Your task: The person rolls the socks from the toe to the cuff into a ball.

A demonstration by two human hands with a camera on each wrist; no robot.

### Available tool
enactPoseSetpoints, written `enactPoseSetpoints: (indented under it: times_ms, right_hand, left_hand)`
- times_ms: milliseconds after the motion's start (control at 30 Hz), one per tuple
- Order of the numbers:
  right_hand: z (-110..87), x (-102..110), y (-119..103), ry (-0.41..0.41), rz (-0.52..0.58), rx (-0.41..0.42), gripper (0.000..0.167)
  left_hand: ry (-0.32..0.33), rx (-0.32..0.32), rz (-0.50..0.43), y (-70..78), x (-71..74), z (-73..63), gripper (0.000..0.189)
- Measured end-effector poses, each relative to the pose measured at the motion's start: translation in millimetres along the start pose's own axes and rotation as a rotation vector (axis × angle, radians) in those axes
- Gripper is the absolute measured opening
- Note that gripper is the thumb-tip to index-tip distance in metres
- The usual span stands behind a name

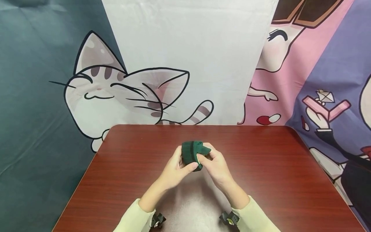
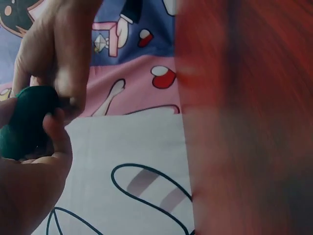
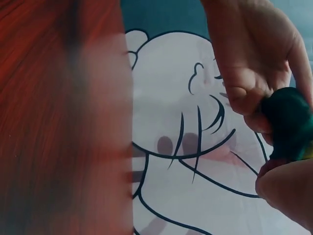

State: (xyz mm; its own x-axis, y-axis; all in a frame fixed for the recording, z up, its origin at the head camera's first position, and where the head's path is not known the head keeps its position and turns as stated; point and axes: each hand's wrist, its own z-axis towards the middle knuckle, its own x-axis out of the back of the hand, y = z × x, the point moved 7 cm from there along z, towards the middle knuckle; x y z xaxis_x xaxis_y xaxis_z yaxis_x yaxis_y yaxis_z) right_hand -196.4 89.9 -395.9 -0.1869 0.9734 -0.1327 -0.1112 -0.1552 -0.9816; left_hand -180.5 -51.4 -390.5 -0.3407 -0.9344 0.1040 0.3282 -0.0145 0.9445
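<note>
A dark green, rolled-up knitted fabric bundle [image 1: 188, 152] with a darker band around it is held above the table, between both hands. My left hand [image 1: 174, 172] grips it from the left, thumb across its lower front. From the right, my right hand [image 1: 216, 167] pinches a loose flap of the fabric with thumb and fingers. A bit of yellow shows by the flap in the right wrist view, where the bundle [image 3: 288, 117] is partly cut off by the frame edge. Fingers behind the bundle [image 2: 30, 122] are partly hidden.
The reddish-brown wooden table [image 1: 121, 180] spreads beneath the hands. Behind its far edge hangs a printed cloth backdrop [image 1: 203, 48] with a cartoon cat and figures. Small dark devices [image 1: 230, 219] are worn at both wrists, by the pale sleeves [image 1: 252, 214].
</note>
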Motion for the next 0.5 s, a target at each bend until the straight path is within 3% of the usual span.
enactPoseSetpoints:
  times_ms: [67, 167, 333, 400, 500]
  right_hand:
    - [-1.4, 2, -1, 0.047, 0.034, 0.012, 0.035]
    - [-5.8, 9, -7, 0.157, 0.034, 0.117, 0.037]
    - [-16.7, 4, -34, 0.197, -0.244, 0.400, 0.014]
    - [-17.1, -2, -40, 0.177, -0.342, 0.433, 0.009]
    - [-13.9, -8, -43, 0.165, -0.437, 0.399, 0.008]
  left_hand:
    - [0.023, -0.011, -0.002, 0.3, 2.0, 0.4, 0.051]
    - [0.075, -0.013, 0.008, -1.1, 6.4, 1.5, 0.049]
    - [0.136, -0.009, 0.012, -2.5, 10.5, 2.2, 0.050]
    - [0.152, -0.010, 0.027, -2.1, 10.6, 1.8, 0.051]
    - [0.184, -0.025, 0.106, -1.7, 10.3, 1.2, 0.052]
